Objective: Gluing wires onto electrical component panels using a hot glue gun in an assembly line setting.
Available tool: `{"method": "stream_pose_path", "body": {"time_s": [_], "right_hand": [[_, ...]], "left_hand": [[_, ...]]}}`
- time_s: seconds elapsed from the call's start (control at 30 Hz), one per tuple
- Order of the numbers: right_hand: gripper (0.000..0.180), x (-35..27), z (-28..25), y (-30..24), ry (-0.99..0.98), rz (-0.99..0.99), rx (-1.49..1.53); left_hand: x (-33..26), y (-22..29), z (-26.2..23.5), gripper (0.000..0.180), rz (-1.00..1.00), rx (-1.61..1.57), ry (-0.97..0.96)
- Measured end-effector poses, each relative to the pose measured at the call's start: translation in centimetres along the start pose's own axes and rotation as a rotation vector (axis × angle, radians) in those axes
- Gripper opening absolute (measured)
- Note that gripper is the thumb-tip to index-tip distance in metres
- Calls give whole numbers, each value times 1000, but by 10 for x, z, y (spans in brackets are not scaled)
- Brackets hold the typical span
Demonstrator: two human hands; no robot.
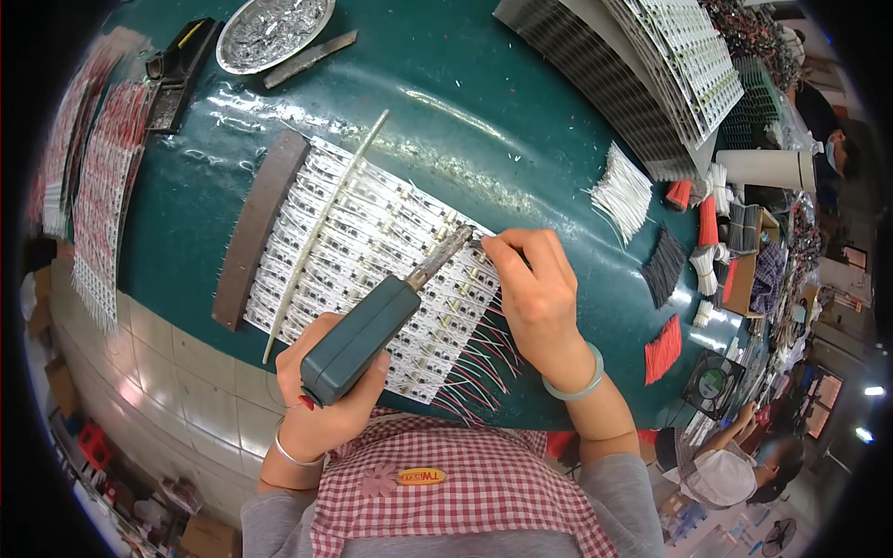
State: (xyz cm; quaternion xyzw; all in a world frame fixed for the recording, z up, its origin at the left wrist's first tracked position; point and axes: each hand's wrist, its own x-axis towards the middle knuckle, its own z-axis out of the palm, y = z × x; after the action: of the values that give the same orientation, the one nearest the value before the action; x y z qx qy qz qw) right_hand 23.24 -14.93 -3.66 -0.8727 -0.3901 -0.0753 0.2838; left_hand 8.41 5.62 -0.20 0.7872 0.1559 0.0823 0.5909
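Note:
My left hand (321,426) is wrapped round the dark green body of a soldering gun (361,339), whose metal tip points away to the right. That tip rests at the far right corner of a white panel of small circuit boards (367,251). Close beside it, my right hand (539,293) pinches at the panel's edge; what sits between thumb and finger is too small to make out. Red and dark wires (479,367) hang from the panel's right edge. Across the panel lies a thin pale rod (327,228), and a brown bar (260,228) lies along its left side.
Bundles of white wires (621,193), black wires (663,267) and red wires (663,351) lie to the right. Stacked panels (651,74) stand at the far right. A metal dish (274,35) sits far left, near wired panels (110,177). Another person (744,470) works at lower right.

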Motion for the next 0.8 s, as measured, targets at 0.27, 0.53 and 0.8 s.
{"method": "stream_pose_path", "body": {"time_s": [0.27,0.53,0.8], "right_hand": [[32,1,0,-1,-13,-2,-1],[32,1,0,-2,-8,-3,-13],[32,0,4,-2,-2,8,-34]], "left_hand": [[0,3,5,18,-41,3,27],[-3,2,0,17,-49,53,-15],[-5,1,-3,25,34,22,21]]}}
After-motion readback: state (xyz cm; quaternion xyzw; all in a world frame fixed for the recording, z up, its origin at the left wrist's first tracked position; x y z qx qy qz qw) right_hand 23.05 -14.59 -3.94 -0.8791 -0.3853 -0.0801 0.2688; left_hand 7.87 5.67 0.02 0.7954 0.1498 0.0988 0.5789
